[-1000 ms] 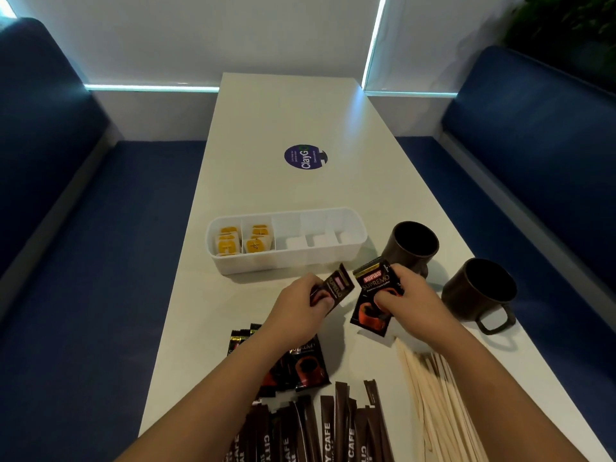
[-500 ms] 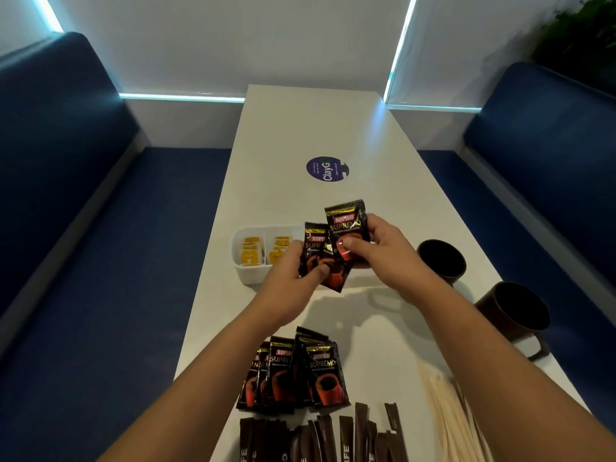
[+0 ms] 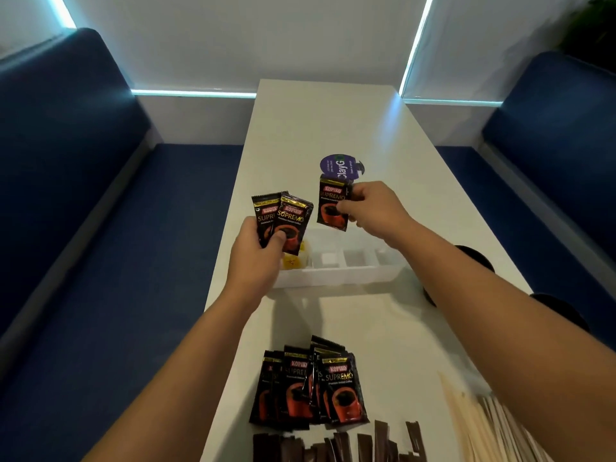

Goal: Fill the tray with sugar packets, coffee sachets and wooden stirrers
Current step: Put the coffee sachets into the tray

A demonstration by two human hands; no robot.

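Observation:
A white divided tray [image 3: 336,280] lies across the white table, with yellow sugar packets [image 3: 292,261] in its left end, partly hidden. My left hand [image 3: 255,258] grips two black Kopiko coffee sachets [image 3: 282,221] above the tray's left end. My right hand [image 3: 373,208] pinches one more sachet [image 3: 332,208] upright above the tray's middle. A pile of the same sachets [image 3: 310,390] lies near me. Dark stick sachets [image 3: 336,448] sit at the near edge, and wooden stirrers [image 3: 493,425] lie at the lower right.
Two dark mugs [image 3: 476,258] stand right of the tray, mostly hidden behind my right forearm. A round purple sticker [image 3: 340,165] marks the table beyond the tray. Blue benches flank the table on both sides.
The sachets held together between both hands have been split apart: two stay in my left hand, one went right with my right hand. Both hands rose over the tray as the view tilted.

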